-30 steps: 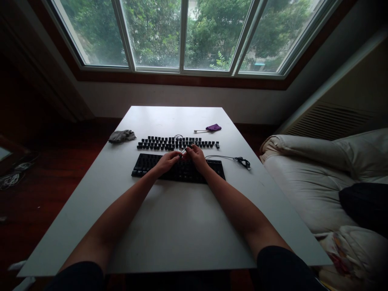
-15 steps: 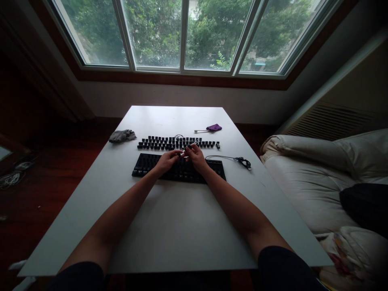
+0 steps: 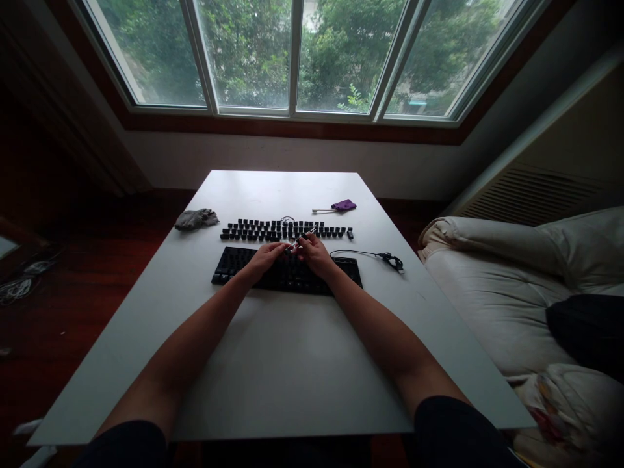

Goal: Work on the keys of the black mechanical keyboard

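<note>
Over the black keyboard (image 3: 229,265), my left hand (image 3: 266,257) is closed, its fingertips pinching a small dark piece that looks like a keycap (image 3: 288,250). My right hand (image 3: 316,253) meets it fingertip to fingertip. A thin white stick (image 3: 313,229), much like a cotton swab, pokes up from between the right fingers. Just beyond both hands, several loose black keycaps (image 3: 244,231) stand in rows on the white table (image 3: 292,364). The middle of the keyboard is partly hidden by my hands.
A crumpled grey cloth (image 3: 196,219) lies at the left edge. Farther back rests a purple cloth (image 3: 344,205) beside a white-tipped stick (image 3: 322,211). The bundled black cable (image 3: 391,261) is on the right. A pale sofa (image 3: 482,292) flanks the table.
My fingers have shifted slightly around the small piece, and the white stick has moved a little between my right fingers. The keyboard and loose keycaps stay in place.
</note>
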The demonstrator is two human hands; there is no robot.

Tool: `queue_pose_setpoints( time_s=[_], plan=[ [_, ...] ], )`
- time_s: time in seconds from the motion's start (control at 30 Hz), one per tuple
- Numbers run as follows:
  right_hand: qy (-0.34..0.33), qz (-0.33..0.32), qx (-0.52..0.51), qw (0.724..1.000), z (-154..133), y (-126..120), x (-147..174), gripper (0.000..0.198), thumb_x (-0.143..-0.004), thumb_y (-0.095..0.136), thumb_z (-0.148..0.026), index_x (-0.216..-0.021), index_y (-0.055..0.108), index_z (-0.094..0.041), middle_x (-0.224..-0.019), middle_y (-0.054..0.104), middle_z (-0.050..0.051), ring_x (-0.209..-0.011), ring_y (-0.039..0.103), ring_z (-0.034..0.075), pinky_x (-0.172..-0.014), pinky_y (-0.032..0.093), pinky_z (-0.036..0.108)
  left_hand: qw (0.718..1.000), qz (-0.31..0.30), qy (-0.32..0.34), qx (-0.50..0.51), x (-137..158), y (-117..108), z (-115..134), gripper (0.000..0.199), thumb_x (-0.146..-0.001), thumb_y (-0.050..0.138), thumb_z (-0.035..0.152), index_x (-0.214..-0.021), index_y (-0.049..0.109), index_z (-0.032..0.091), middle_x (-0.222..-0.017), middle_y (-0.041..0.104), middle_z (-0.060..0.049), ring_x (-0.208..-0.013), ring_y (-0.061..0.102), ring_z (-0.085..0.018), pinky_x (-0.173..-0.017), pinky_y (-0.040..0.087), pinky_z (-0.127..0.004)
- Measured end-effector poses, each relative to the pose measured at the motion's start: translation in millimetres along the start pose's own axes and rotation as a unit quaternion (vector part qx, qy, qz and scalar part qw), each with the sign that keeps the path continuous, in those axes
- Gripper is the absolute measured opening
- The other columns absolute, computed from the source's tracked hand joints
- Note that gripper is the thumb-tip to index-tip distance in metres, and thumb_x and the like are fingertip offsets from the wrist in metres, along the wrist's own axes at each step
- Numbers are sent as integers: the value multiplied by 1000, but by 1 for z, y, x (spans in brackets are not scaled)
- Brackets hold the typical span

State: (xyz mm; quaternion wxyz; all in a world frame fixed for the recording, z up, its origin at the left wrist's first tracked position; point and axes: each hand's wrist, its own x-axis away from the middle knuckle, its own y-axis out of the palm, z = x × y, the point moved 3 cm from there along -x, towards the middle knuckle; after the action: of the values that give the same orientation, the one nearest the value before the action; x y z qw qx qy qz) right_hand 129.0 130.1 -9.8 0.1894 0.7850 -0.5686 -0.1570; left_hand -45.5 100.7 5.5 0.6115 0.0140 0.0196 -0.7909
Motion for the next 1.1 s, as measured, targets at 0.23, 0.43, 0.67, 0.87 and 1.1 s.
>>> queue_pose_setpoints(
  time_s=[0.23, 0.43, 0.67, 0.87, 1.1],
  plan=[
    [-2, 5, -12, 1000, -2, 3, 2, 52, -71, 82, -45, -100, 43, -27, -74, 64, -8, -64, 71, 15, -45, 42, 18, 1000, 11, -6, 1, 4, -1, 9, 31, -82, 70, 36, -106, 76, 18, -97, 76, -5, -86, 66, -18, -82, 49, -30],
    [4, 19, -17, 1000, -4, 4, 2, 53, -70, 83, -44, -100, 42, -27, -74, 64, -8, -64, 70, 15, -44, 42, 17, 999, -27, 20, 16, 4, 1, 10, 43, -77, 77, 32, -116, 70, 17, -107, 74, -8, -94, 67, -19, -89, 50, -33],
    [32, 8, -45, 998, -3, 0, 1, 46, -73, 81, -39, -98, 44, -27, -76, 65, -7, -67, 70, 16, -45, 40, 17, 997, -29, 72, 21, 4, 5, 10, 40, -80, 76, 34, -115, 68, 18, -109, 72, -8, -100, 66, -20, -88, 50, -32],
    [44, 1, -57, 997, -2, -1, 1, 42, -75, 81, -38, -94, 45, -25, -77, 65, -6, -67, 68, 14, -45, 39, 16, 996, -22, 89, 19, 3, 5, 8, 37, -76, 77, 26, -111, 67, 18, -109, 71, -7, -98, 67, -19, -87, 51, -32],
    [43, 12, -62, 997, -2, -2, 1, 40, -75, 82, -39, -93, 49, -24, -79, 64, -4, -68, 68, 13, -47, 47, 18, 995, -15, 88, 54, 6, 8, 12, 34, -76, 77, 25, -107, 66, 18, -107, 71, -6, -102, 66, -20, -88, 52, -32]
  ],
)
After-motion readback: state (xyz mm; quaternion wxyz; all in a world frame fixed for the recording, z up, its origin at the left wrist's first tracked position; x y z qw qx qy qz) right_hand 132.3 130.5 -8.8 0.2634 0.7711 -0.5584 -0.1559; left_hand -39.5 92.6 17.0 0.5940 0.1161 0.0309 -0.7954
